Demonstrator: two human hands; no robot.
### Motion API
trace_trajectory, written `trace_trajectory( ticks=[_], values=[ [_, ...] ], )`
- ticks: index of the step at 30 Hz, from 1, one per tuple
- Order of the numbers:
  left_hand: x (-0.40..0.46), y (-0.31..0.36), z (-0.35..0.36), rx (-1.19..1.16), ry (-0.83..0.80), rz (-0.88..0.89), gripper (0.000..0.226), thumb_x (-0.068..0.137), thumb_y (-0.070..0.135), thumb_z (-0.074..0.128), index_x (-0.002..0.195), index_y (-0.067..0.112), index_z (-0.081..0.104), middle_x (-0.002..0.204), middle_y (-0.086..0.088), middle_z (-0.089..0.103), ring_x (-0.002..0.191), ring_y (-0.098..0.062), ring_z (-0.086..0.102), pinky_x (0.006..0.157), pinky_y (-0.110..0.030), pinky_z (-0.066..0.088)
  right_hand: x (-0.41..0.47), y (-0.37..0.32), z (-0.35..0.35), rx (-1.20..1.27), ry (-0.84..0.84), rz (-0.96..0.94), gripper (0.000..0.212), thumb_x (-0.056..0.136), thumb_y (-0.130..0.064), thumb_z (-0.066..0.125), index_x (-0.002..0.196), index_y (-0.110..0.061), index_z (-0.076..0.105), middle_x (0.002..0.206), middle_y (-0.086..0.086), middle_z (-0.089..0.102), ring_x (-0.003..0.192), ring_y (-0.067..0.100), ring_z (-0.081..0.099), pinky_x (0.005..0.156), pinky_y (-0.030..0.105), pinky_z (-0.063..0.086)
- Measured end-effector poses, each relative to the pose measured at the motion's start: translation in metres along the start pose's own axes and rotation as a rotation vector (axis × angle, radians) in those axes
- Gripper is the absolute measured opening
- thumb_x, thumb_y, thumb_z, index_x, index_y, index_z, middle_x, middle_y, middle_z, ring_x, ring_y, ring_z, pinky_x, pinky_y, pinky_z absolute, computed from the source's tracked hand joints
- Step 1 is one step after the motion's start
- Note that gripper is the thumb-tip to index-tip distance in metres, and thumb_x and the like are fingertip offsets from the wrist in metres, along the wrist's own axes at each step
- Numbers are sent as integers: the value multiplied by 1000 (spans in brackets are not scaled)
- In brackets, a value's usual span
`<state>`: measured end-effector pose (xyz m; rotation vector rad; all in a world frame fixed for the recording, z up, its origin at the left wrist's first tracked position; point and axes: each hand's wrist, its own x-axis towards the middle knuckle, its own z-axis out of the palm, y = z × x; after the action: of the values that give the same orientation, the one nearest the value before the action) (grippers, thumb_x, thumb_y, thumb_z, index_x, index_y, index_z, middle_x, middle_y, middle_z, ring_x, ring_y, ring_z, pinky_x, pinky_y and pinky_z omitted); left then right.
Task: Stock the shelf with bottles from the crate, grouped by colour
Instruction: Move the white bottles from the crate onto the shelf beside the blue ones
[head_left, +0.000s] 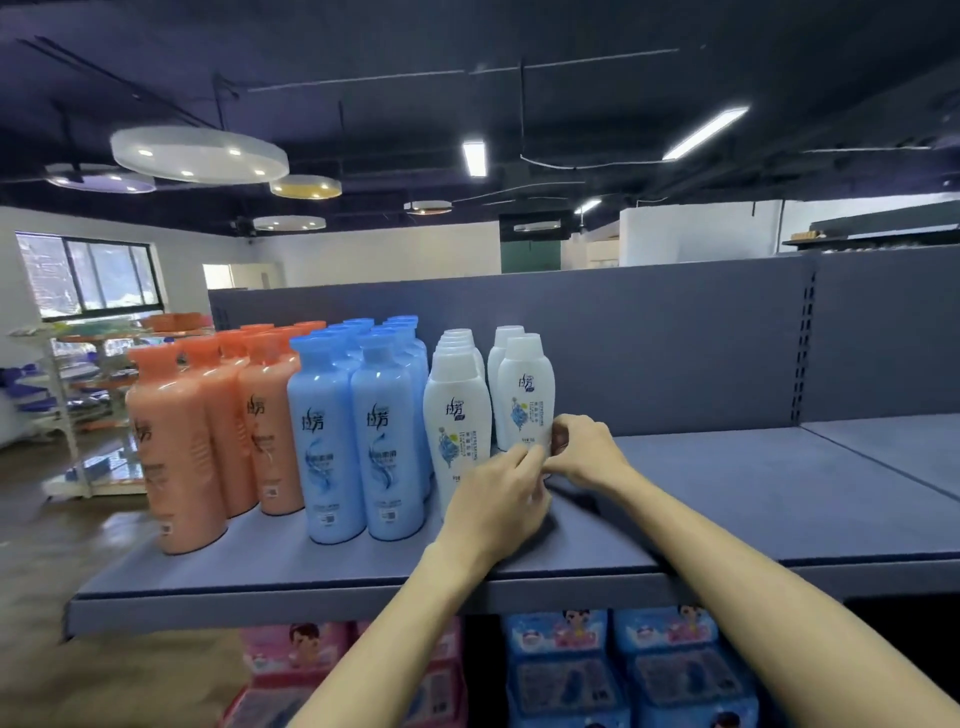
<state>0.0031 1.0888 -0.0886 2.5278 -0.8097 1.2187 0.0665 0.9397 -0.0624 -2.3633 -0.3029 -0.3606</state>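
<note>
On the shelf (727, 499) the bottles stand upright in colour blocks: orange bottles (176, 441) at the far left, blue bottles (358, 441) touching them on the right, then white bottles (457, 415) in two short files that run back toward the rear panel. The left hand (498, 499) sits at the base of the front white bottle (524, 395) of the right-hand file, fingers curled against its lower body and hiding its foot; the right hand (587, 447) pinches the same bottle low on its right side, thumb and fingers bent round the label edge. Both hands seem to be squaring this bottle into line, so the white group looks like the one being filled. The crate is out of view. To the right the shelf runs on past a joint in the boards. Below the shelf edge sit pink packs (291, 660) on the left and blue packs (571, 670) on the right. The bottles are smooth, glossy, stiff plastic, probably full and fairly heavy, so they may slip in a loose pinch and tip when nudged high up; the narrow waist under the cap or a full wrap round the mid-body looks the safest hold
</note>
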Motion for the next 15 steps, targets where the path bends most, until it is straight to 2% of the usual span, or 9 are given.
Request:
trace_trajectory(
  ticks=[5,10,13,15],
  values=[
    [0,-4,3,26,2,4,11,74,13,60,81,10,52,71,-6,55,58,-30,54,43,-33,39,17,1,7,0,6,16,34,65,-25,80,90,-7,65,84,4,69,81,24,60,70,34,50],
    [-3,-6,9,65,9,25,16,79,22,46,85,11,55,74,-3,56,62,-27,54,45,-35,42,23,11,21,45,45,0,37,69,-27,76,101,-8,68,94,3,73,93,21,65,83,35,54],
    [-4,-7,12,74,20,26,17,79,22,46,86,11,56,75,-2,57,63,-26,54,46,-37,43,27,15,27,56,34,-10,34,74,-19,73,105,-9,65,94,1,71,93,21,64,76,28,49],
    [-3,-6,11,77,29,27,18,79,22,46,86,11,57,74,-2,57,62,-25,54,45,-35,42,29,15,29,54,38,-21,34,74,-19,72,105,-8,63,96,2,71,94,21,64,78,31,51]
  ],
)
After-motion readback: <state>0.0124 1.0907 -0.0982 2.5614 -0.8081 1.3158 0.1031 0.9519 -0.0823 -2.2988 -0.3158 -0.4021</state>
